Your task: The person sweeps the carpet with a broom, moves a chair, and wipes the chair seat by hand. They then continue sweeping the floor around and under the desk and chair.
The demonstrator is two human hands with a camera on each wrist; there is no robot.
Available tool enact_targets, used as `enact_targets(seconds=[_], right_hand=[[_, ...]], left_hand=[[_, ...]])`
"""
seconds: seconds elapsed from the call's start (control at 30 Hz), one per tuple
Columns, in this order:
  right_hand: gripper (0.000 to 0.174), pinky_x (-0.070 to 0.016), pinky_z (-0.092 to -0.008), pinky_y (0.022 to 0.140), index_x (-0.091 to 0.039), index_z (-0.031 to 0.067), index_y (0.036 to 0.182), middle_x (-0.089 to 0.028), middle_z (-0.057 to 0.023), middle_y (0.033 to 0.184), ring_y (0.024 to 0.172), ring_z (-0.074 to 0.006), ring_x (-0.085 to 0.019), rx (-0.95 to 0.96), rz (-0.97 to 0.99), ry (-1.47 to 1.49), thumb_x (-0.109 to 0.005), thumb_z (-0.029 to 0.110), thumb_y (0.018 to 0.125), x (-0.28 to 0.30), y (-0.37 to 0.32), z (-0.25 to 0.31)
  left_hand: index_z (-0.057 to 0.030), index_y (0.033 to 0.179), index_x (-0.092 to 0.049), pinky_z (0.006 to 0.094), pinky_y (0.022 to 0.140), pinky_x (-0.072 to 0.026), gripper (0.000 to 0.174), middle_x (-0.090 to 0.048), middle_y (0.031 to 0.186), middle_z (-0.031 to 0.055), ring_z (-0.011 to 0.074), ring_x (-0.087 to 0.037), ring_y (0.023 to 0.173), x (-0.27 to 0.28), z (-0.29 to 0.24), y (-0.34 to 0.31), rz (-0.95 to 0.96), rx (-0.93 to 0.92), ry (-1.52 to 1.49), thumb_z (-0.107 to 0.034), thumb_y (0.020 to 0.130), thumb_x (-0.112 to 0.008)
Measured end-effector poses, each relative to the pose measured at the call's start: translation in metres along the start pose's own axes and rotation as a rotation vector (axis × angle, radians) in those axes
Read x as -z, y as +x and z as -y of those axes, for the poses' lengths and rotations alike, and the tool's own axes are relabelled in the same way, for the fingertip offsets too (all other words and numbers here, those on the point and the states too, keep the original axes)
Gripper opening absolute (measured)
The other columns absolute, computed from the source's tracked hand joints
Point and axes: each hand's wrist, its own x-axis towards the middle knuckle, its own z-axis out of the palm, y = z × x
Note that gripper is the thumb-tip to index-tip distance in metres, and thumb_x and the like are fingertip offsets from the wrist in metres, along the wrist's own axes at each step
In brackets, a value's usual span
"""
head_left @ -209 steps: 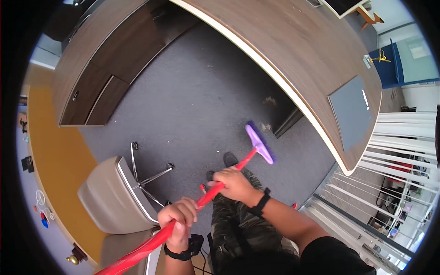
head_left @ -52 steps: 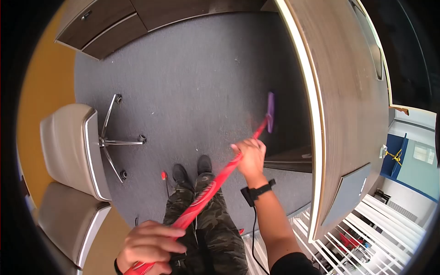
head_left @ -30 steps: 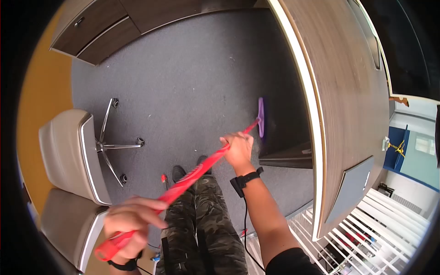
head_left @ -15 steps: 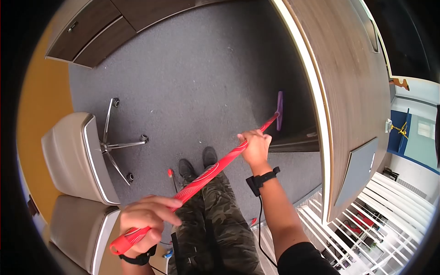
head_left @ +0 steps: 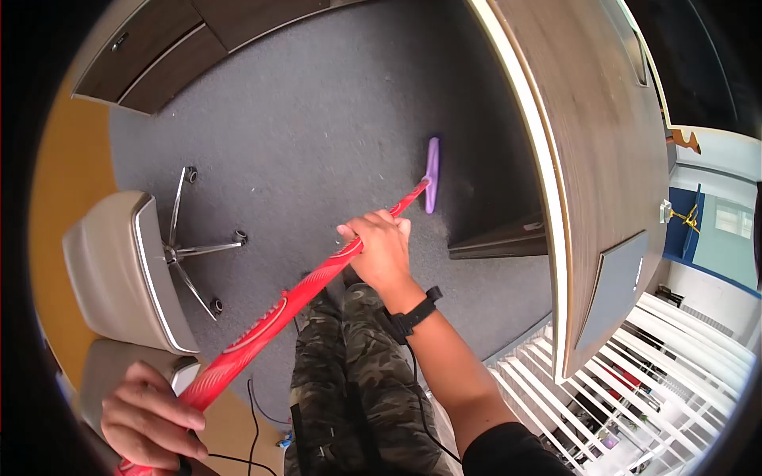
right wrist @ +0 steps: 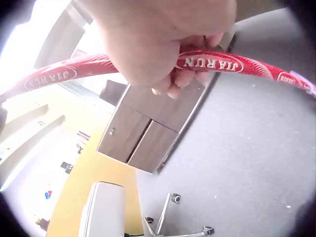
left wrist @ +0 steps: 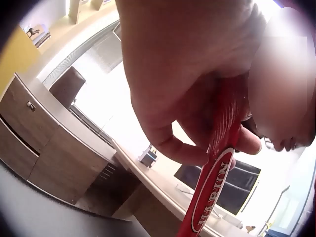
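A broom with a long red handle slants across the head view. Its purple head is on the grey carpet, beside the dark space under the desk. My right hand grips the handle low down, towards the head. Up near the top end, my left hand curls its fingers around the same handle. The left wrist view shows the handle running down out of that hand. In the right wrist view, fingers wrap the printed red handle from behind.
A wood-topped desk stands along the right, a grey folder-like panel on it. Its dark leg panel reaches the floor near the broom. A beige wheeled chair is at left, brown cabinets beyond. Small specks dot the carpet.
The broom head has come left, out from the shadow under the desk, after moving back and forth there. Both hands have shifted left with the handle, the left hand also lower in view.
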Motion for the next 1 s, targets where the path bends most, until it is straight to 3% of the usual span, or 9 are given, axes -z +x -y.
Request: enact_targets(seconds=[0.1, 0.2, 0.43, 0.57, 0.63, 0.7, 0.73, 0.83, 1.0], right_hand=[[0.010, -0.0366, -0.0410, 0.085, -0.077, 0.0182, 0.088, -0.071, -0.0018, 0.089, 0.099, -0.0219, -0.063, 0.011, -0.096, -0.118, -0.073, 0.018, 0.080, 0.025, -0.004, -0.018], [0.008, -0.0382, -0.0445, 0.086, -0.076, 0.0193, 0.087, -0.074, -0.0014, 0.095, 0.105, -0.0221, -0.064, -0.050, -0.150, -0.270, -0.072, 0.025, 0.083, 0.029, -0.015, -0.103], [0.021, -0.0408, -0.0501, 0.094, -0.076, 0.0211, 0.099, -0.071, -0.0008, 0.116, 0.117, -0.0237, -0.061, -0.375, 0.190, -0.491, -0.074, 0.036, 0.086, 0.011, -0.025, -0.197], [0.014, -0.0357, -0.0494, 0.102, -0.075, 0.0166, 0.086, -0.073, -0.0014, 0.095, 0.104, -0.0221, -0.065, 0.017, 0.021, -0.229, -0.074, 0.030, 0.084, -0.011, -0.023, -0.117], [0.022, -0.0356, -0.0507, 0.103, -0.072, 0.0103, 0.081, -0.072, -0.0043, 0.088, 0.097, -0.0241, -0.067, 0.161, 0.014, -0.244, -0.074, 0.031, 0.085, 0.021, -0.030, -0.049], [0.024, -0.0342, -0.0499, 0.104, -0.070, 0.0111, 0.074, -0.071, -0.0035, 0.083, 0.095, -0.0237, -0.067, 0.202, 0.065, -0.239, -0.075, 0.032, 0.084, 0.039, -0.029, -0.017], [0.022, -0.0343, -0.0494, 0.104, -0.071, 0.0119, 0.076, -0.071, -0.0021, 0.083, 0.095, -0.0229, -0.066, 0.192, 0.063, -0.268, -0.075, 0.032, 0.084, 0.045, -0.029, -0.021], [0.021, -0.0346, -0.0494, 0.104, -0.072, 0.0128, 0.078, -0.071, -0.0011, 0.084, 0.096, -0.0230, -0.066, 0.105, -0.050, -0.364, -0.075, 0.032, 0.085, 0.047, -0.028, -0.073], [0.029, -0.0313, -0.0585, 0.109, -0.072, 0.0158, 0.105, -0.069, -0.0020, 0.114, 0.122, -0.0247, -0.057, -0.115, -0.011, -0.619, -0.074, 0.037, 0.085, 0.053, -0.017, -0.161]], left_hand=[[-0.0134, 0.066, -0.062, 0.0360, 0.071, -0.0512, 0.033, -0.077, 0.079, 0.0076, 0.0267, -0.074, 0.093, 0.004, 0.035, -0.005, 0.157, -0.100, -0.239, -0.033, 0.091, -0.072], [-0.0046, 0.077, -0.061, 0.0453, 0.099, -0.0492, 0.026, -0.075, 0.104, 0.0198, 0.0366, -0.066, 0.115, -0.067, 0.076, -0.004, 0.032, 0.229, -0.388, -0.022, 0.095, -0.065], [-0.0027, 0.094, -0.061, 0.0489, 0.106, -0.0454, 0.012, -0.071, 0.122, 0.0149, 0.0396, -0.063, 0.122, -0.154, 0.144, 0.013, 0.227, 0.147, -0.412, -0.007, 0.090, -0.071], [-0.0093, 0.096, -0.058, 0.0463, 0.089, -0.0514, 0.022, -0.076, 0.109, 0.0114, 0.0403, -0.069, 0.110, -0.059, 0.072, -0.008, 0.238, 0.048, -0.083, -0.011, 0.086, -0.077], [-0.0122, 0.083, -0.065, 0.0387, 0.082, -0.0493, 0.025, -0.079, 0.093, 0.0062, 0.0258, -0.071, 0.110, -0.006, 0.045, -0.036, 0.319, -0.095, -0.077, -0.033, 0.089, -0.077], [-0.0075, 0.062, -0.049, 0.0456, 0.068, -0.0551, 0.054, -0.075, 0.082, 0.0176, 0.0407, -0.073, 0.096, -0.002, -0.006, -0.027, 0.281, 0.013, 0.021, -0.048, 0.093, -0.066], [-0.0114, 0.081, -0.064, 0.0416, 0.088, -0.0505, 0.026, -0.078, 0.096, 0.0086, 0.0286, -0.069, 0.113, 0.012, 0.015, -0.041, 0.402, -0.054, -0.046, -0.032, 0.093, -0.074], [-0.0087, 0.086, -0.059, 0.0476, 0.096, -0.0483, 0.017, -0.076, 0.110, 0.0133, 0.0364, -0.066, 0.118, -0.044, 0.049, -0.040, 0.132, 0.145, -0.297, -0.016, 0.090, -0.073], [-0.0016, 0.096, -0.062, 0.0415, 0.106, -0.0445, 0.011, -0.067, 0.128, 0.0179, 0.0305, -0.058, 0.128, -0.144, 0.192, 0.017, 0.227, 0.125, -0.528, -0.013, 0.098, -0.064]])
